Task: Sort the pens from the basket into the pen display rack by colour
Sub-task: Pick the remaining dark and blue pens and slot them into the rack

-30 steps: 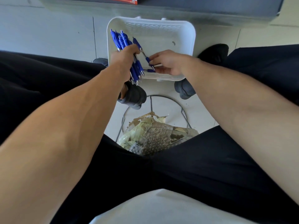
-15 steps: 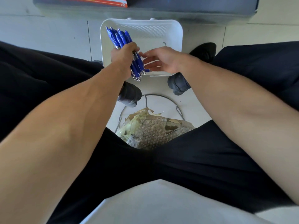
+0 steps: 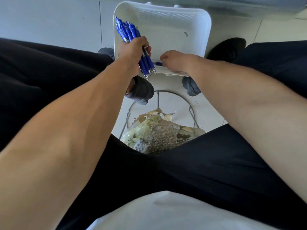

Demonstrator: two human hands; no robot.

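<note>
My left hand [image 3: 132,52] was clenched around a bundle of blue pens [image 3: 126,33], tips pointing back toward me, over the basket's near left corner. My right hand [image 3: 176,61] pinched the end of a single blue pen [image 3: 158,63] lying along the near edge of the white basket [image 3: 166,12], which sat on the floor [image 3: 49,22]. I judged the gathering nearly finished, since this looked like the last pen there. The pen display rack was out of view, so these pens had yet to be slotted in by colour.
</note>
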